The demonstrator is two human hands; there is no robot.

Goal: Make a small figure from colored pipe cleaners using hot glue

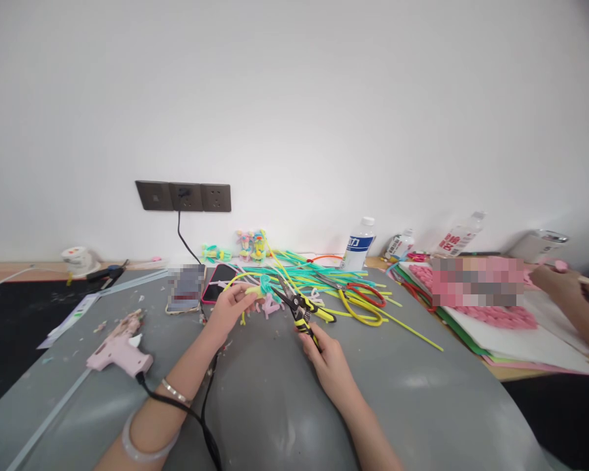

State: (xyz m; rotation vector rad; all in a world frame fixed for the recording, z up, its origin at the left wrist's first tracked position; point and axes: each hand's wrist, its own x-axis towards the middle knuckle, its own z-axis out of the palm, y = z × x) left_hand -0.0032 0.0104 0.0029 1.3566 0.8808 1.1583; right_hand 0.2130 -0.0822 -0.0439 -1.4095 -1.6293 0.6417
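My left hand (234, 306) pinches a small yellow and teal figure of bent pipe cleaners (265, 288). My right hand (328, 358) is closed around the black and yellow handles of a pair of pliers (302, 313). The pliers' narrow jaws point up and left and reach close to the teal part; I cannot tell whether they touch it. Beneath the figure lie lilac pipe cleaner pieces (271, 306). Behind both hands spreads a loose pile of teal and yellow pipe cleaners (294, 268). Scissors with red and yellow handles (360, 307) rest on the pile's right side.
A pink glue gun (120, 353) lies at left, its black cord running under my left forearm. Two phones, one grey (185, 291) and one pink-edged (216, 282), lie behind. Finished figures (252, 244) and a bottle (358, 244) stand by the wall. At right, another person's hand (557, 281) hovers near pink braided material (500, 315).
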